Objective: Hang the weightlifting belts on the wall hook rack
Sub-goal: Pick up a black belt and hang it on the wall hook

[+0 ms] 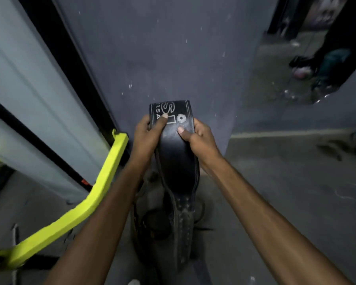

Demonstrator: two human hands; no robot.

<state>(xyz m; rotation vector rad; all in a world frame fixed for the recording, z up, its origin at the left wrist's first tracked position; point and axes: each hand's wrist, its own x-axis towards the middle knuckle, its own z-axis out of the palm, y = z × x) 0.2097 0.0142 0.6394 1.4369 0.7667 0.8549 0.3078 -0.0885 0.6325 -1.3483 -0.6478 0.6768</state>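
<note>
Belt point(178, 153) held up before a grey wall point(173, 48), clamped between both hands. Left hand point(147, 133) closed round its left edge, thumb pressed on the white print; right hand point(199, 138) closed round the right edge, thumb flat on top. Black, smooth, glossy leather, stitched borders, narrowing downward to a studded strap. Curved yellow bar point(86, 202) at left.
</note>
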